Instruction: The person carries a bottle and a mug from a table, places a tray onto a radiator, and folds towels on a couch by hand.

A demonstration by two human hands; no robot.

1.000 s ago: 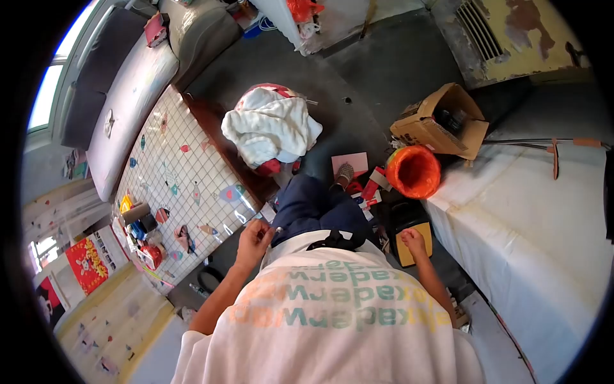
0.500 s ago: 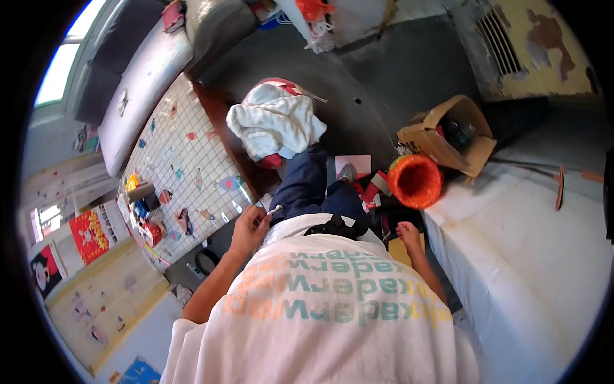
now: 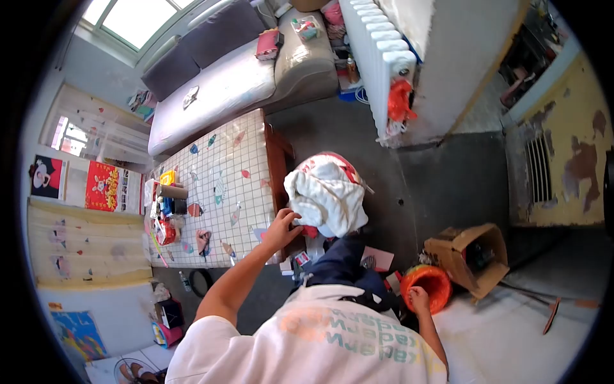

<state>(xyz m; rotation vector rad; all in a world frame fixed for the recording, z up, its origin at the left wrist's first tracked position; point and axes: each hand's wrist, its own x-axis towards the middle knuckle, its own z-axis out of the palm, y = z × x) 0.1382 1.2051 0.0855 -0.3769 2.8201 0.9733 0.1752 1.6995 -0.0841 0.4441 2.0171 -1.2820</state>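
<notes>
My left hand (image 3: 281, 230) reaches forward beside the tiled-pattern table, its fingers slightly apart at the left edge of a crumpled white cloth (image 3: 329, 192). Whether the fingertips touch the cloth is unclear. The cloth lies heaped on a round red-and-white seat (image 3: 329, 160), with some red showing beneath. My right hand (image 3: 419, 299) hangs over the near rim of an orange bucket (image 3: 435, 281), its fingers loosely curled and nothing visible in them. My legs in dark trousers (image 3: 345, 262) are between the seat and the bucket.
A low table (image 3: 230, 166) with a checked cover stands left, cluttered at its far-left end. An open cardboard box (image 3: 460, 256) is beside the bucket. A sofa (image 3: 211, 96) and white radiator (image 3: 377, 64) are at the back; a white-covered surface (image 3: 499, 345) is right.
The view has tilted up, showing more of the sofa and radiator. My left hand has moved forward to the cloth; the small white item between its fingers no longer shows.
</notes>
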